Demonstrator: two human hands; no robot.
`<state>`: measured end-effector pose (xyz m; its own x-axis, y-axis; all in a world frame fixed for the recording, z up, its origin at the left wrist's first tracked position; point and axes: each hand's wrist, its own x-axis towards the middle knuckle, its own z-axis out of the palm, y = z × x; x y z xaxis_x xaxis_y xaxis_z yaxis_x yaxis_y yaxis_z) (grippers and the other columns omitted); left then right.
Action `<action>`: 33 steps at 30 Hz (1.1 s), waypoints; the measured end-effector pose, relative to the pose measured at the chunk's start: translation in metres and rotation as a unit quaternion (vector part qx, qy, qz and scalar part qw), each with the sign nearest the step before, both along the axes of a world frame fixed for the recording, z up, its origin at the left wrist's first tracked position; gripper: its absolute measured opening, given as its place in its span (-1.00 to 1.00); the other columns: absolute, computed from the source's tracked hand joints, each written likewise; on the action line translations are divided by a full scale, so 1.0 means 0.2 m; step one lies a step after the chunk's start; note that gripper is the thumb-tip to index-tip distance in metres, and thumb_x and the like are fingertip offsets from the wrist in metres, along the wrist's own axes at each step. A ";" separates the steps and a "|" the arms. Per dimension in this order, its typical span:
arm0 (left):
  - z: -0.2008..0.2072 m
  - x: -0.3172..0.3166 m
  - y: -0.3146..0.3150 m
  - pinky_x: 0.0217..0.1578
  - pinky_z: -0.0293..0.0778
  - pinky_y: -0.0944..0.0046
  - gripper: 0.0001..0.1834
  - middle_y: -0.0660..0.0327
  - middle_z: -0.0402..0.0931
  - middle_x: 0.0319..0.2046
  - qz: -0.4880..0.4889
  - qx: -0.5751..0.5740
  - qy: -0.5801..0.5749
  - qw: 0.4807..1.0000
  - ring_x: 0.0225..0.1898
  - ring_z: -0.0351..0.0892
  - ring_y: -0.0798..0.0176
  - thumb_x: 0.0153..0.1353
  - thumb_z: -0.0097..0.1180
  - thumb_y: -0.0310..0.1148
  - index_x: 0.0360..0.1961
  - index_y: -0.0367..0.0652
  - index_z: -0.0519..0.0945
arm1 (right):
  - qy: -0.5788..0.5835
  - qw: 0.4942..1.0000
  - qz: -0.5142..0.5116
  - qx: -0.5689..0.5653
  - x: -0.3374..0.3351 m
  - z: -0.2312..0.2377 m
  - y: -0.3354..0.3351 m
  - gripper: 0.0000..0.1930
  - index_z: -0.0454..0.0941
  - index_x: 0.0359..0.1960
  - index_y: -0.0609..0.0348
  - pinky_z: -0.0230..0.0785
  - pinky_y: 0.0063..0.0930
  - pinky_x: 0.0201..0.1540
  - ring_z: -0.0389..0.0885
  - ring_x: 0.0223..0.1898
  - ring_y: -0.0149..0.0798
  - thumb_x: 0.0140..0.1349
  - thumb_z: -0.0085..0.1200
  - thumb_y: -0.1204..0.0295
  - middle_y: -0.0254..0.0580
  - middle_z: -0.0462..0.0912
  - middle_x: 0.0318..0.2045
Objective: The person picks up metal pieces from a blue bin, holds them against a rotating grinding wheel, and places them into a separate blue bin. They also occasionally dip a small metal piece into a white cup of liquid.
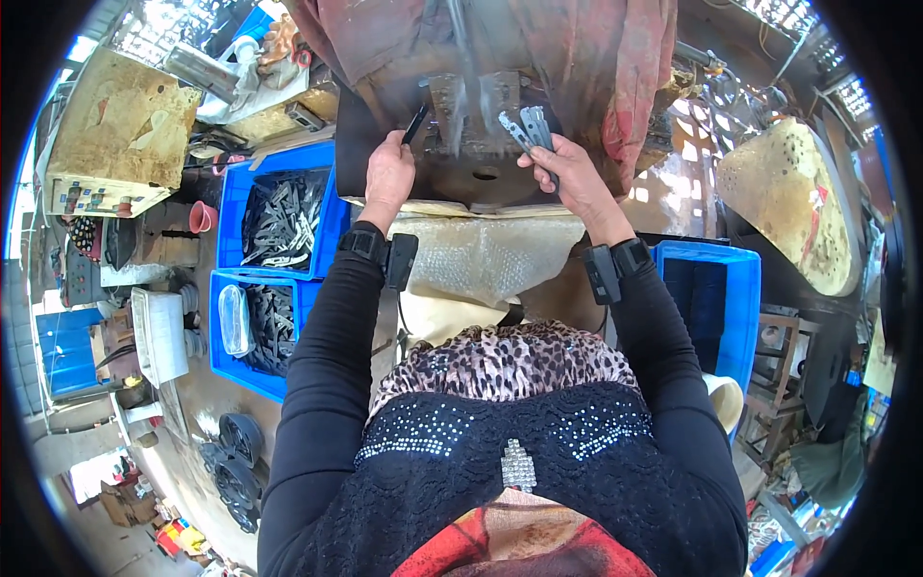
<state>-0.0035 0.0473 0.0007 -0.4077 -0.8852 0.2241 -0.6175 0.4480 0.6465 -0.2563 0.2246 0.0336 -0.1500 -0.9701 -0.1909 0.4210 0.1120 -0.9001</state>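
Note:
In my left hand (389,173) a slim black strip-like piece (415,125) is gripped, its far end pointing up and away. My right hand (565,171) is closed round several flat grey metal strips (535,125) with holes in them, fanned out toward the middle. Between the two hands lies a worn metal work plate (433,188) with a round hole near its front edge. Bright blurred streaks run down behind it, and I cannot make out what causes them. Both wrists carry black strapped devices.
To the left, a blue bin (231,226) holds dark metal strips; a second blue bin (219,332) below it holds more strips and a clear plastic bag. A deep blue bin (748,317) stands at right. Reddish cloth (635,77) hangs beyond the plate.

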 end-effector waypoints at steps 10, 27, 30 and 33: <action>0.11 0.03 0.09 -0.12 0.51 -0.04 -0.62 -0.01 0.57 -0.16 -0.057 -0.066 -0.042 0.995 -0.14 0.58 -0.16 0.20 -0.03 -0.53 0.01 0.06 0.59 | -0.029 0.998 -0.034 0.044 0.02 0.05 -0.07 -0.86 0.47 -0.17 0.10 0.09 -0.71 -0.62 0.31 -0.57 -0.63 0.36 0.09 0.34 -0.41 0.58 -0.41; 0.03 0.28 -0.05 -0.18 0.50 -0.02 -0.81 0.06 0.56 -0.29 -0.034 -0.092 -0.060 0.993 -0.23 0.57 -0.12 0.17 -0.01 -0.49 -0.29 -0.07 0.65 | 0.708 0.665 -0.218 -0.097 0.36 0.61 -1.12 -0.57 0.56 -0.01 0.00 0.47 -0.03 -0.17 0.66 -0.19 0.11 0.24 0.10 0.01 0.02 0.69 -0.29; 0.06 0.29 -0.03 -0.17 0.54 0.00 -0.77 0.07 0.56 -0.28 -0.033 -0.073 -0.060 0.995 -0.20 0.60 -0.10 0.10 0.00 -0.53 -0.29 -0.06 0.66 | 0.733 0.644 -0.199 -0.091 0.36 0.60 -1.14 -0.57 0.56 -0.03 0.01 0.48 -0.05 -0.22 0.66 -0.24 0.09 0.24 0.09 -0.01 0.01 0.69 -0.33; 0.05 0.30 0.01 -0.19 0.54 0.00 -0.78 0.05 0.55 -0.30 -0.031 -0.077 -0.054 0.995 -0.23 0.60 -0.09 0.07 -0.01 -0.54 -0.31 -0.09 0.64 | 0.734 0.640 -0.211 -0.086 0.39 0.59 -1.11 -0.60 0.57 -0.05 0.01 0.48 -0.05 -0.26 0.66 -0.28 0.09 0.24 0.10 0.01 0.00 0.68 -0.37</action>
